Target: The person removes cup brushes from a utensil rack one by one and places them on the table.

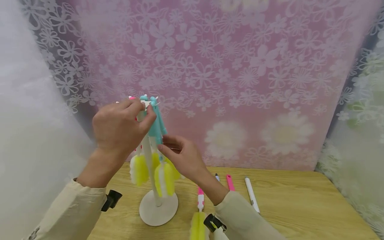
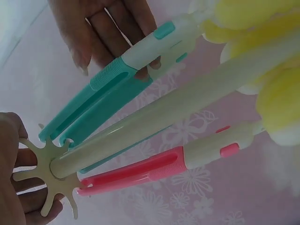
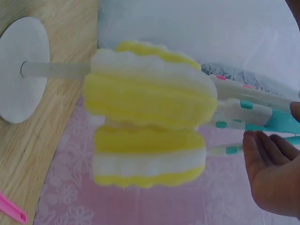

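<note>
we see smooth plastic on the stand [image 1: 147,213], ribbed plastic on the handles [image 2: 105,82], spongy brush heads [image 3: 150,96], matt cloth sleeves [image 1: 70,210] and a smooth, wood-grained tabletop [image 1: 300,203].

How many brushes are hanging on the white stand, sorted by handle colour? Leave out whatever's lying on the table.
Teal-handled brushes: 3
Pink-handled brush: 1
Total on the stand: 4
</note>
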`<state>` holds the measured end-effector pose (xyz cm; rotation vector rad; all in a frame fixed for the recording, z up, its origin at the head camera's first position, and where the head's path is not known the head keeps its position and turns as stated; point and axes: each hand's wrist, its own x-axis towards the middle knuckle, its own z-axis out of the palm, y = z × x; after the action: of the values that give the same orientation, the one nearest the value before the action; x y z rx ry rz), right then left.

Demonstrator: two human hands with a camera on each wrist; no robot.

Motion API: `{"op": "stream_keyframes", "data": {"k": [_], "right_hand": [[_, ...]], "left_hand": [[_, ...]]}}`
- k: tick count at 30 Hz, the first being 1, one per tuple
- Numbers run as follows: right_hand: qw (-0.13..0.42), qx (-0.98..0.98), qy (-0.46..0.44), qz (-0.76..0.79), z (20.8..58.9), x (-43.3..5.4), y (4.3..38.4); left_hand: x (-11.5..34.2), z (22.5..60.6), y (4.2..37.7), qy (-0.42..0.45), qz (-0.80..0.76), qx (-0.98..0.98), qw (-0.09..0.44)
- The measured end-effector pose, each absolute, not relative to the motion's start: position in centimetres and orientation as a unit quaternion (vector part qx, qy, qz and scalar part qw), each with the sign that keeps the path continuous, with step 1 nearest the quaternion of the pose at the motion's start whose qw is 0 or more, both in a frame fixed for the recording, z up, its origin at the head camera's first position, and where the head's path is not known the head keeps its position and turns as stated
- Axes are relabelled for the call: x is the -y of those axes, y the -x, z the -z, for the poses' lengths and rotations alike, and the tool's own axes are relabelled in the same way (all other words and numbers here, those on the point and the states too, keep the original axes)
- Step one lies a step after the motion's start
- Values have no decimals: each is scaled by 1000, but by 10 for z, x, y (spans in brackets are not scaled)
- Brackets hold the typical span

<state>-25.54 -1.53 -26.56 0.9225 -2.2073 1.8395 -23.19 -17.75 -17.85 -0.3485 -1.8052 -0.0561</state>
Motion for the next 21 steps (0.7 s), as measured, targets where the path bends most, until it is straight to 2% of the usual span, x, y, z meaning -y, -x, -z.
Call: {"op": "stream_keyframes", "data": {"k": [11,21], "right_hand": [[108,697,-286,-649,269,37,263],[107,673,-311,-663,273,37,261]], "left_hand": [[175,177,231,154,-13,782,603],[177,179,228,140,-4,785,603]]}}
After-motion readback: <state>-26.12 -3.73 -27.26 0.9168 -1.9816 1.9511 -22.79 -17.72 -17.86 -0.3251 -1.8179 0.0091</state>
